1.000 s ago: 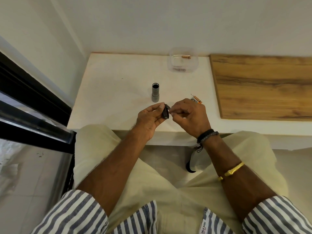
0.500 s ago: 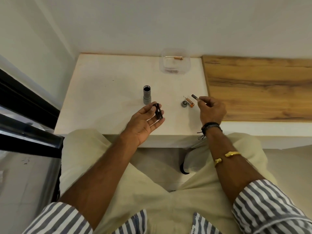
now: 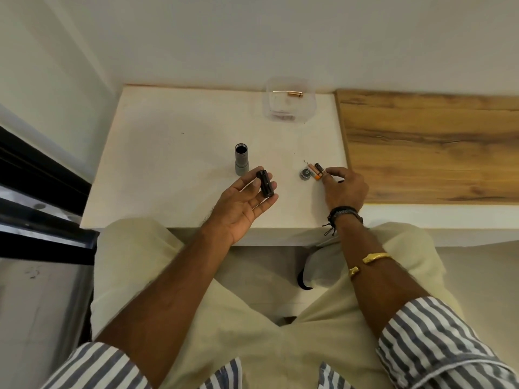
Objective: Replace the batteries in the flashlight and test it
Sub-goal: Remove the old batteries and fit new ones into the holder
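Observation:
The grey flashlight body (image 3: 241, 160) stands upright on the white table (image 3: 168, 153), its open end up. My left hand (image 3: 241, 203) hovers just in front of it, palm up, holding the black battery holder (image 3: 264, 183) between thumb and fingers. To the right, the round tail cap (image 3: 305, 173) lies on the table beside an orange battery (image 3: 312, 170). A dark battery (image 3: 319, 168) lies against that one, and the fingertips of my right hand (image 3: 345, 189) pinch its near end.
A clear plastic container (image 3: 289, 99) with a copper-coloured item on its rim sits at the back of the table by the wall. A wooden board (image 3: 432, 147) adjoins the table on the right. My knees are under the table's front edge.
My hands have come apart. The right hand pulled a dark battery out of the holder, carried it right and lowered it beside the orange battery. The left hand kept the holder.

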